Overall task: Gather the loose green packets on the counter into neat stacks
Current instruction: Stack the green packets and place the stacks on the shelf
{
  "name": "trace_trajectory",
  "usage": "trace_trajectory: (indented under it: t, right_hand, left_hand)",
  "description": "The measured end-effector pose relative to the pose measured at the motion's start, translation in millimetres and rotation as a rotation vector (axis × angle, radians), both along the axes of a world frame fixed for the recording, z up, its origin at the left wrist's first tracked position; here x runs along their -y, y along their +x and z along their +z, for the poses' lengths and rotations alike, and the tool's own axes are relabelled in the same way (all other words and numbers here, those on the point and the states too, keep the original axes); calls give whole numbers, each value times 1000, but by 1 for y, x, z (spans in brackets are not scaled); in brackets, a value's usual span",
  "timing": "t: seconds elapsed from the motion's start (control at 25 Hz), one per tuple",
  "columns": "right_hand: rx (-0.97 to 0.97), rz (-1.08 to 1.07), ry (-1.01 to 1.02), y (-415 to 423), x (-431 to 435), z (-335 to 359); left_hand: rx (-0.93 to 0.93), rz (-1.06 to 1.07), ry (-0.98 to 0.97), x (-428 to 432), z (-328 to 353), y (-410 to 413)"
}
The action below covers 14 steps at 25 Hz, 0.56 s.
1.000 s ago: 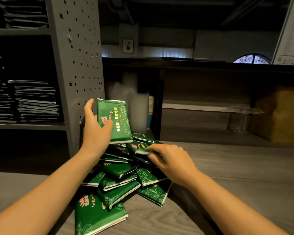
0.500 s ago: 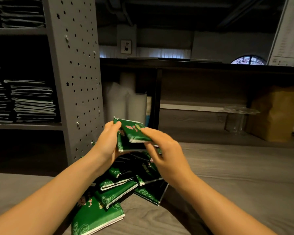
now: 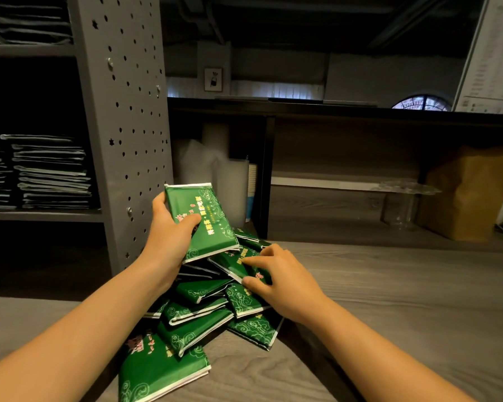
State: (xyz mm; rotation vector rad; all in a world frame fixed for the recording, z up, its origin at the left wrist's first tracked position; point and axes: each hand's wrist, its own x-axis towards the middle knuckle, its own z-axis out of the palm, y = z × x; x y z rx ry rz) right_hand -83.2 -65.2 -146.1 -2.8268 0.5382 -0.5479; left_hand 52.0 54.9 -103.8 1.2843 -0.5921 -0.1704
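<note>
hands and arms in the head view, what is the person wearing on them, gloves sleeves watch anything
Nothing shows on them. The left hand and right hand are bare, with no gloves and no rings on the fingers in view. The left forearm and right forearm are uncovered to the frame's edge: no sleeve, watch or bracelet is visible.

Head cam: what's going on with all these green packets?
A person is tidying a jumbled heap of loose green printed packets on a grey wood-grain counter. The left hand holds a small stack of green packets upright above the heap, thumb across the front. The right hand pinches one more green packet at the heap's top. Most packets lie unsorted.
</note>
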Motion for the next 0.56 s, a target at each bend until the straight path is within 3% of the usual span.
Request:
trace_trajectory:
  t: [0.24,0.56]
  right_hand:
    - [176,-75,0,2,7,0]
    - [877,-23,780,-3,17,20]
  left_hand:
    - [6,-2,-6,-1,-1,0]
    - [-27,-3,4,-3,3,-2]
